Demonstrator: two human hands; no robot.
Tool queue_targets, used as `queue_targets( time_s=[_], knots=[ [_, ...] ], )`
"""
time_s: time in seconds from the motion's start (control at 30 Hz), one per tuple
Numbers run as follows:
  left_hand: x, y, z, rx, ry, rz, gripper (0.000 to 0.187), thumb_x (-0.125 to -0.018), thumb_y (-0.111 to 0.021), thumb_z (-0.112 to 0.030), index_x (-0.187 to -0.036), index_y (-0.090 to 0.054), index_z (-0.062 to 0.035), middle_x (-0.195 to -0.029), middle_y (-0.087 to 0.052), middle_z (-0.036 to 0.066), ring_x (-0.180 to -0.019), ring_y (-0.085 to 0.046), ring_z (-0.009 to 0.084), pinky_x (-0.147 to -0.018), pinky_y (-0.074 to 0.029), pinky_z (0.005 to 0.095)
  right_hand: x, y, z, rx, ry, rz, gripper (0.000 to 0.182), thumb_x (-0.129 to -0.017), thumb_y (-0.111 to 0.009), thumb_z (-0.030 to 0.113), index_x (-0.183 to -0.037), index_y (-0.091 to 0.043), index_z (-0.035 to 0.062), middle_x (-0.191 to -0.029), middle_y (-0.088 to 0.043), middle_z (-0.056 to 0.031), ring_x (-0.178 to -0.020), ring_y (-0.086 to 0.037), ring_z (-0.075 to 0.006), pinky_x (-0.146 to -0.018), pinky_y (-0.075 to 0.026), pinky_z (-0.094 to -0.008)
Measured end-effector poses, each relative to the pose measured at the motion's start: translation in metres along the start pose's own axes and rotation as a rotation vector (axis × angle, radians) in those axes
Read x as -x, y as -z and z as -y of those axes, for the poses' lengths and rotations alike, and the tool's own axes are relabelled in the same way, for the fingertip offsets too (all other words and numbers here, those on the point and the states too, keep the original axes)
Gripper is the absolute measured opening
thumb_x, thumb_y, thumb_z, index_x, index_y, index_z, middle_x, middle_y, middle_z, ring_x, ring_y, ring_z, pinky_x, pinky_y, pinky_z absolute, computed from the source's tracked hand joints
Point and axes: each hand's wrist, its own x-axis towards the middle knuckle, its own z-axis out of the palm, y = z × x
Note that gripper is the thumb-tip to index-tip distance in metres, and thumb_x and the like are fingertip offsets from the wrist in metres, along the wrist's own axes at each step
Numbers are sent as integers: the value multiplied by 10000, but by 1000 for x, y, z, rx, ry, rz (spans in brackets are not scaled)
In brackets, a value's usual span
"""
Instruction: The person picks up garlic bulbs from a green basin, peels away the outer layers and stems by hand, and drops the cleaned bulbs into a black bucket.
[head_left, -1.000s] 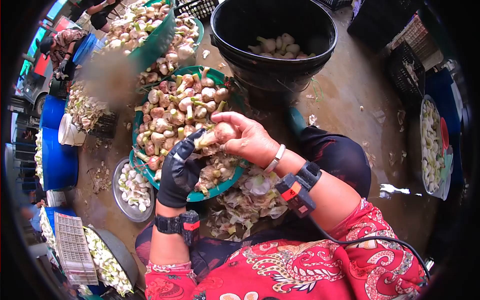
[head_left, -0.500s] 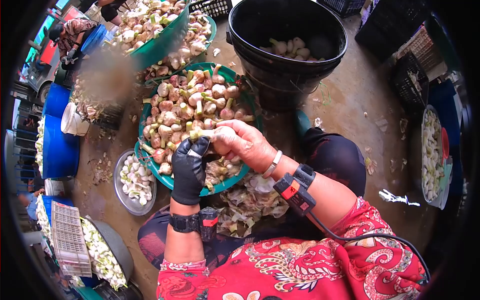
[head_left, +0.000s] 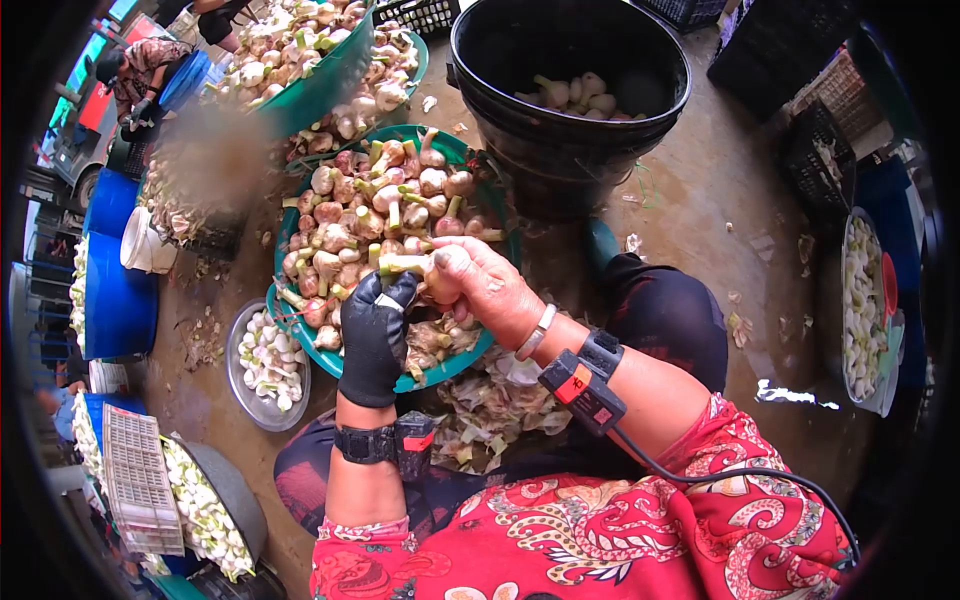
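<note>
My bare right hand is closed round a garlic bulb whose pale green stem points left. At that stem, my left hand, in a black glove, has its fingers closed; a small pale piece shows between them, too small to name. Both hands are over the near side of a green basin heaped with garlic bulbs with short stems. To the left of it a round metal bowl holds white peeled garlic.
Behind the basin stands a black bucket with some bulbs inside. Loose peelings lie before my lap. Blue tubs and a co-worker are at the left. A long tray of garlic is at the right.
My right thumb has shifted slightly on the bulb. Both hands stay closed near the stem. The view has moved a little.
</note>
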Motion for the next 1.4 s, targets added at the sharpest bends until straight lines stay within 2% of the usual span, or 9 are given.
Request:
queue_targets(
  time_s=[0.3,0.43,0.6,0.7,0.83,0.9,0.97,1.1,1.4],
  knots=[
    [-2,13,3,-801,-693,97,201,-910,-525,-19,-1076,-622,39,-968,-658,113,-880,-639,177,-767,-522,308,-1,0,8,76,-11,-2,347,-949,-510,359,-1063,-531,32,-765,-553,-25,-642,-533,-96,-556,-435,-231],
    [3,10,3,-406,-313,132,205,-876,-539,18,-1053,-642,32,-986,-661,107,-897,-644,180,-786,-526,313,-5,1,-13,205,189,-40,342,-916,-564,334,-1073,-531,32,-749,-550,-33,-679,-536,-95,-624,-433,-239],
    [4,21,3,-134,55,49,259,-800,-567,-7,-1040,-664,-11,-927,-683,106,-870,-654,215,-765,-507,303,-5,1,-4,-116,-184,134,305,-911,-509,385,-928,-579,88,-680,-546,-30,-490,-512,-144,-406,-374,-268],
    [7,30,9,-648,-334,106,229,-761,-597,-20,-980,-663,-11,-897,-666,147,-842,-644,291,-747,-504,351,-5,9,16,-346,-705,392,396,-935,-484,415,-1023,-580,42,-762,-648,-151,-525,-607,-184,-392,-429,-228],
    [7,20,-6,-953,-658,197,208,-723,-635,-24,-930,-621,-14,-856,-629,171,-817,-616,356,-734,-500,401,0,10,20,-331,-757,535,391,-898,-472,414,-982,-596,52,-717,-639,-103,-503,-595,-151,-389,-450,-232],
    [11,22,-3,-944,-640,173,279,-738,-601,-1,-1016,-614,-4,-863,-627,173,-816,-615,362,-749,-501,410,3,11,22,-365,-745,561,372,-892,-500,384,-995,-591,38,-742,-649,-111,-564,-622,-166,-418,-455,-221],
    [16,17,-4,-251,-153,118,192,-893,-565,-77,-1058,-581,20,-942,-648,111,-863,-646,220,-787,-516,323,6,11,24,-412,-574,471,334,-880,-538,341,-988,-587,29,-763,-646,-106,-640,-640,-184,-479,-474,-233],
    [24,22,-6,270,160,90,372,-907,-511,-17,-1279,-503,14,-1159,-597,82,-957,-611,153,-759,-554,297,-6,20,12,-221,-246,348,259,-855,-622,271,-988,-567,55,-770,-585,-28,-631,-558,-122,-536,-454,-250],
    [20,6,-16,-44,64,4,230,-862,-653,-86,-1070,-624,8,-950,-661,62,-794,-633,116,-645,-536,254,-4,6,17,-78,-159,73,110,-894,-636,172,-899,-619,63,-812,-608,23,-703,-541,-64,-614,-450,-242]
  ],
)
